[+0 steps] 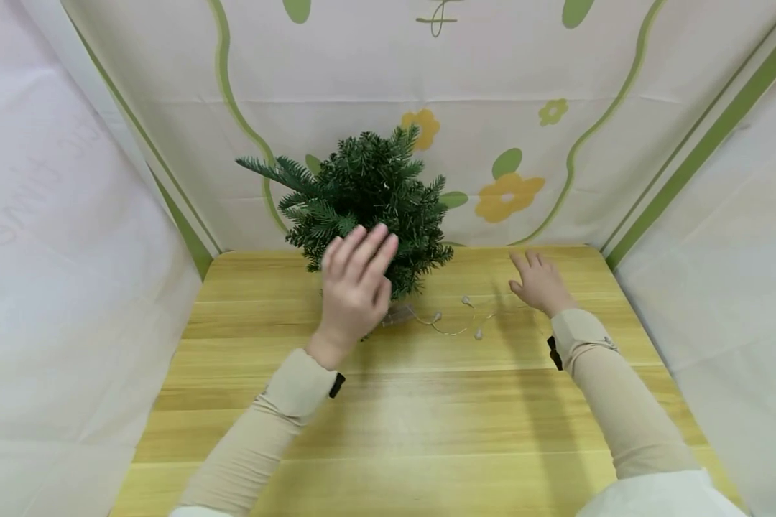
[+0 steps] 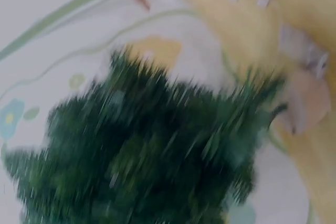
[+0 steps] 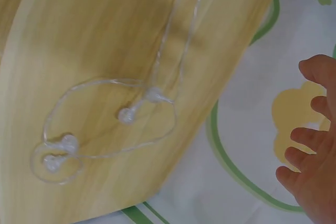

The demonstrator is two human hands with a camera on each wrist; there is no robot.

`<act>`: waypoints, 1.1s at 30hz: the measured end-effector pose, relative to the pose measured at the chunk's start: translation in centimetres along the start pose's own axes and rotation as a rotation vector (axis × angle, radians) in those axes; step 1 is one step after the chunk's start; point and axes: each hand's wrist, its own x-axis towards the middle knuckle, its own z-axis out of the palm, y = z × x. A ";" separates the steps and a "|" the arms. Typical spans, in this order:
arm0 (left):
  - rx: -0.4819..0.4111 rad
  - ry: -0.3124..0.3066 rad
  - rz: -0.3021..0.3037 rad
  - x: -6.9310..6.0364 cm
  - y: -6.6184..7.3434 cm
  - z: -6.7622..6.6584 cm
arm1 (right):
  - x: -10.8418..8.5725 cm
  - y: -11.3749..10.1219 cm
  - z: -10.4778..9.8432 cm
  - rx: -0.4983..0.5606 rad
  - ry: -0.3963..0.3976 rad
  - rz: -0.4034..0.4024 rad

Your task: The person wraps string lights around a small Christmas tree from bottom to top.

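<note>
Artificial fir tree (image 1: 375, 179): dark green, bushy, upright near back edge of wooden tabletop (image 1: 401, 431). String light (image 3: 153, 95): clear bulbs, thin wire, loosely looped, lying right of tree.

Faint, reversed letters (image 1: 42, 179) on the left cloth wall (image 1: 52, 323) seemed to read "tic time". High on the far cloth wall (image 1: 362, 64), a cropped, looped green mark (image 1: 436, 19) was unreadable.
</note>
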 end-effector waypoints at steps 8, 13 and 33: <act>0.074 -0.196 0.395 -6.1 3.6 3.1 | -0.5 0.4 2.4 0.051 -0.042 0.016; 0.046 -0.439 0.342 -10.6 5.4 5.6 | -0.5 0.6 4.1 0.075 -0.083 0.034; 0.169 -1.298 -0.129 -17.9 8.2 11.7 | 0.1 -0.7 10.2 0.160 -0.051 0.018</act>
